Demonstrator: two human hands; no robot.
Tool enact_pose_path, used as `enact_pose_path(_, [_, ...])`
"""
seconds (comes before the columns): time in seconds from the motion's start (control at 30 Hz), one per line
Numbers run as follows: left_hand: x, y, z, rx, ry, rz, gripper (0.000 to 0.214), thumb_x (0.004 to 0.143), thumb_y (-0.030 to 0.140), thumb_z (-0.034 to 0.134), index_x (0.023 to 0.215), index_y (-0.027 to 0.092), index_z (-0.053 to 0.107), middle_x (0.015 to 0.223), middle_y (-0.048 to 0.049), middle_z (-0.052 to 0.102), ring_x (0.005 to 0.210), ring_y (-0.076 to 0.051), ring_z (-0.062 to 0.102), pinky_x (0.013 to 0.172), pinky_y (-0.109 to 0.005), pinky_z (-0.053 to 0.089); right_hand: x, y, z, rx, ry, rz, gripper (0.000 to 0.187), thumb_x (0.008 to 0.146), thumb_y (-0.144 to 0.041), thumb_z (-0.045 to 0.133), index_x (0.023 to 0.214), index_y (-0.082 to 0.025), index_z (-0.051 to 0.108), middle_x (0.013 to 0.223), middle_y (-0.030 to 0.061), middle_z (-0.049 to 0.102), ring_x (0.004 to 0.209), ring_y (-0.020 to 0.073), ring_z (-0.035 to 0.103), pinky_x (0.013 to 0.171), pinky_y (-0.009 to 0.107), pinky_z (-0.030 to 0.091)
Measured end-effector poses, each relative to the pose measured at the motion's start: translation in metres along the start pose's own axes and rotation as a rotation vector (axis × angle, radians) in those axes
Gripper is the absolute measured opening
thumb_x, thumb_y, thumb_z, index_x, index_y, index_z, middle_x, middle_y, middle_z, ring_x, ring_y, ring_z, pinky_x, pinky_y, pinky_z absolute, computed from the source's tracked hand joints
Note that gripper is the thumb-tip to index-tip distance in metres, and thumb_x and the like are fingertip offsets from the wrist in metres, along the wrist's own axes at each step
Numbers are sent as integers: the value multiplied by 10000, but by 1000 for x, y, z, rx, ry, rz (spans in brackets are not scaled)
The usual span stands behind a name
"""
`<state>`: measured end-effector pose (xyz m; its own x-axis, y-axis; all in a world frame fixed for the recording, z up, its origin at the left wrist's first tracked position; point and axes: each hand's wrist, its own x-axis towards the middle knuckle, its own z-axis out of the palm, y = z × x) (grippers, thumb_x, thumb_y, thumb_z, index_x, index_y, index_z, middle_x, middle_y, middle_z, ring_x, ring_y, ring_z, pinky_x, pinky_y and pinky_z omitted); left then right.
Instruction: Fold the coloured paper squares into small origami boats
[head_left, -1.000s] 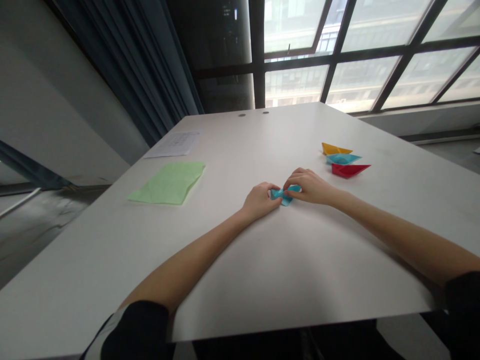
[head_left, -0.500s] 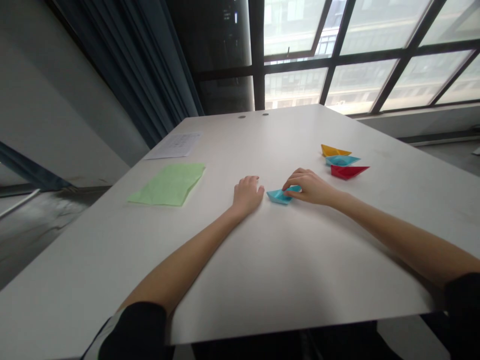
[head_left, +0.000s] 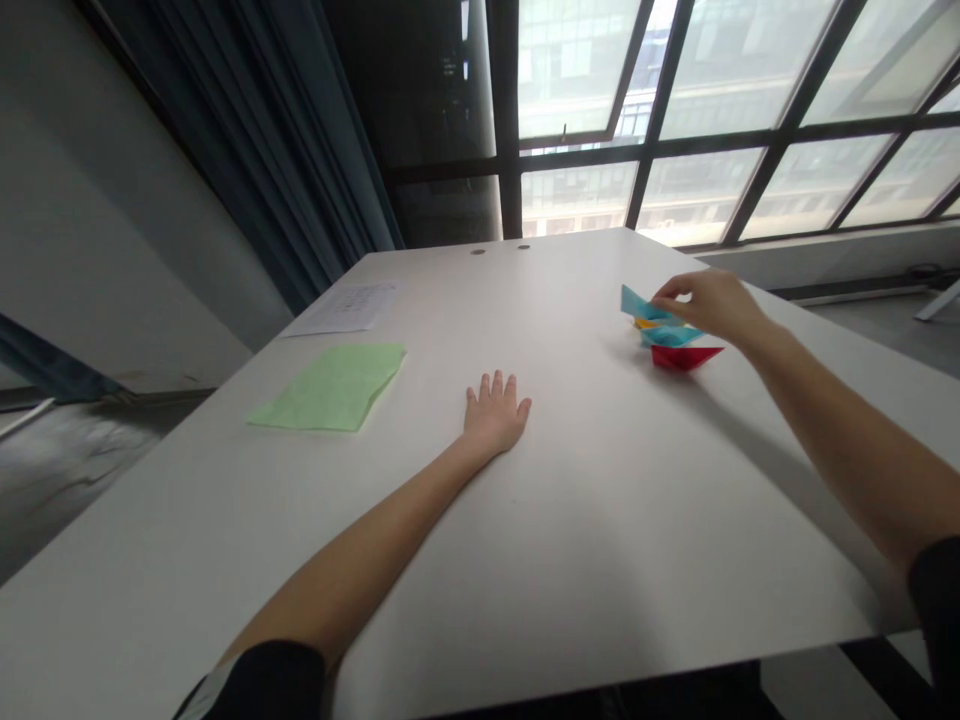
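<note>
Pinched in my right hand (head_left: 705, 298) is a light blue paper boat (head_left: 637, 304), held up over the group of boats at the right of the table. Below it a yellow paper boat (head_left: 643, 323) is mostly hidden. A second blue paper boat (head_left: 667, 337) lies in front of the yellow one, and a red paper boat (head_left: 682, 357) is nearest to me. My left hand (head_left: 495, 413) rests flat on the white table (head_left: 570, 520), fingers spread, holding nothing.
Left of my left hand lies green paper (head_left: 330, 388). Behind it is a white sheet with print (head_left: 345, 308). Two small round discs (head_left: 478, 252) sit near the table's far edge. A dark blue curtain (head_left: 300, 130) hangs at the left, beside large windows.
My right hand has lifted the blue boat from the table's middle and carried it right and away from me, over the other boats. My left hand has flattened and spread its fingers.
</note>
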<state>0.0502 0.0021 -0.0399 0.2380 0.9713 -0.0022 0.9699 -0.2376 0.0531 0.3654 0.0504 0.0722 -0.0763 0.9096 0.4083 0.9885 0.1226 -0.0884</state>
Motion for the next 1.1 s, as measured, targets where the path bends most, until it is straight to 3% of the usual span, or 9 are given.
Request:
enact_pose_path(0.17, [-1, 2, -3, 9, 19, -6, 613, 890, 470, 151, 1392, 137, 262, 1473, -128, 206, 1347, -310, 164, 1050, -530, 185, 16, 78, 9, -220, -60, 442, 366, 786, -391, 529, 997, -127, 671, 992, 186, 633, 885, 249, 540, 662, 345, 321])
enact_pose_path(0.3, [-2, 4, -7, 10, 17, -12, 612, 889, 464, 161, 1394, 134, 263, 1469, -125, 220, 1345, -310, 172, 1049, -532, 189, 14, 112, 30, -247, -197, 550, 337, 773, -363, 528, 1010, -169, 668, 1058, 175, 615, 921, 259, 541, 669, 358, 328])
enact_pose_path(0.47, [-2, 6, -9, 14, 22, -11, 617, 887, 469, 159, 1393, 131, 266, 1470, -124, 218, 1344, -310, 174, 1049, -530, 191, 11, 123, 48, -245, -264, 578, 327, 750, -370, 536, 996, -203, 673, 1057, 137, 623, 902, 245, 546, 639, 329, 360])
enact_pose_path(0.73, [0, 6, -7, 22, 15, -15, 606, 888, 477, 151, 1395, 161, 257, 1477, -109, 204, 1349, -296, 164, 1054, -519, 182, 6, 126, 51, -193, -301, 548, 388, 721, -446, 549, 1001, -210, 677, 1047, 122, 630, 860, 227, 551, 609, 305, 360])
enact_pose_path(0.87, [0, 6, -7, 23, 16, -12, 608, 887, 474, 149, 1395, 158, 259, 1475, -119, 207, 1349, -302, 164, 1052, -519, 184, 5, 116, 41, -145, -169, 502, 419, 742, -467, 514, 991, -172, 677, 1019, 155, 641, 828, 237, 548, 594, 325, 351])
enact_pose_path(1.0, [1, 7, -5, 23, 10, -11, 611, 887, 475, 151, 1396, 152, 252, 1475, -122, 205, 1348, -305, 164, 1051, -524, 180, 6, 72, 33, -60, 45, 345, 376, 797, -410, 463, 989, -155, 663, 869, 142, 673, 751, 235, 552, 601, 335, 371])
enact_pose_path(1.1, [3, 7, -2, 23, 17, -9, 609, 888, 482, 147, 1395, 162, 252, 1474, -117, 209, 1348, -300, 164, 1052, -519, 181, -1, 22, 36, 53, 121, 42, 351, 823, -401, 437, 949, -166, 665, 851, 108, 672, 796, 242, 570, 696, 360, 421])
